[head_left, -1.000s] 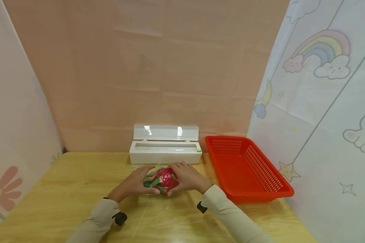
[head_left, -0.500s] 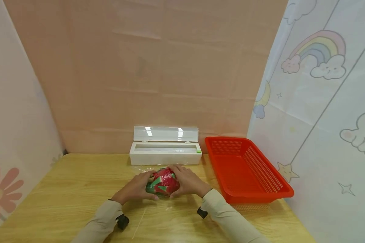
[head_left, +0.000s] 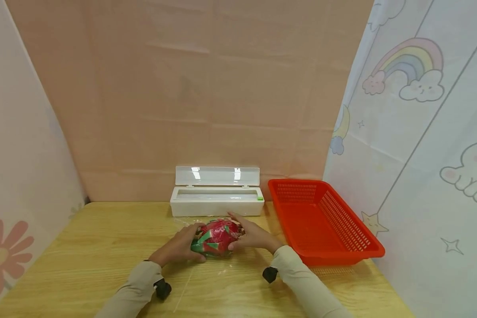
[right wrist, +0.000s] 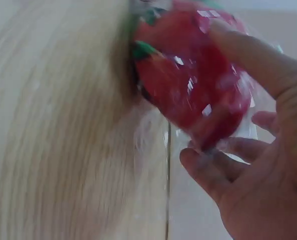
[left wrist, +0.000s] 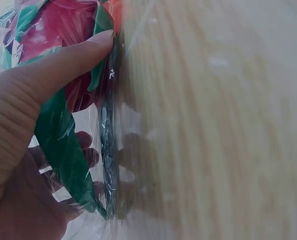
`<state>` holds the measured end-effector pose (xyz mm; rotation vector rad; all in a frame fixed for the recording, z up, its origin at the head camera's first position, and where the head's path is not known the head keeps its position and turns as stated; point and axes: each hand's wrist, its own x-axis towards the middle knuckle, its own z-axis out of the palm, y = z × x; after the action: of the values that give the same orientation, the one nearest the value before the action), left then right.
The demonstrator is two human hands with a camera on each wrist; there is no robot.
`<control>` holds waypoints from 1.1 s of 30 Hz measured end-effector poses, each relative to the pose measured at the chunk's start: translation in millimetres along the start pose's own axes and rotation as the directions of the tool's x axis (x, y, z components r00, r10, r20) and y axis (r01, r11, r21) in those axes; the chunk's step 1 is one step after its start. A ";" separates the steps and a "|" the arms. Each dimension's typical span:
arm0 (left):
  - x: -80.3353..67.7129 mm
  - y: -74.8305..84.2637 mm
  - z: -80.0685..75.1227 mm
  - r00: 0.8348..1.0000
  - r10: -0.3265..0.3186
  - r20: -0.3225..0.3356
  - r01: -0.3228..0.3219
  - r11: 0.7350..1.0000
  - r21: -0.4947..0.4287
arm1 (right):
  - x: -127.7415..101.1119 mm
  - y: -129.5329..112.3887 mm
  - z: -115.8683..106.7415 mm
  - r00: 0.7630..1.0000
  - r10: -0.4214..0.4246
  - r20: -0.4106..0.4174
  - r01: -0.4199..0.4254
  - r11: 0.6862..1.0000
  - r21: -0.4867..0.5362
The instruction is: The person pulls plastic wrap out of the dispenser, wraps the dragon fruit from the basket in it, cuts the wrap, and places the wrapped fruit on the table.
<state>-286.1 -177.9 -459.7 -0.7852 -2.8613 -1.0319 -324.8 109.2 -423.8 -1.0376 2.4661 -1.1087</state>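
A dragon fruit (head_left: 216,236), red with green scales, lies on the wooden table in clear cling film. My left hand (head_left: 179,245) holds its left end; in the left wrist view the thumb (left wrist: 71,62) presses on the film-covered side and the other fingers reach behind a long green scale. Around the right end curves my right hand (head_left: 254,234). The right wrist view, a little blurred, has that thumb (right wrist: 253,52) over the fruit and the fingertips by its tip, at the loose film. Film edges spread on the table beside the fruit.
Behind the fruit stands a white cling film dispenser (head_left: 216,208) with its clear lid (head_left: 217,176) raised. A red plastic basket (head_left: 318,258) with slotted sides is at the right. A tan backdrop and printed side curtains surround the table.
My right hand has slid a little to the right along the fruit, uncovering more of its red end. The left hand stays at the left end, shifted only slightly.
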 end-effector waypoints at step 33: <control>2.8 -11.1 1.8 1.000 0.009 0.019 -0.006 0.993 -0.116 | -13.6 2.0 24.0 0.836 0.411 -0.364 -0.272 0.886 0.376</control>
<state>-293.3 -182.9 -467.3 -0.8161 -2.8336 -1.2054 -304.6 106.2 -442.5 -0.2427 2.5270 -1.6679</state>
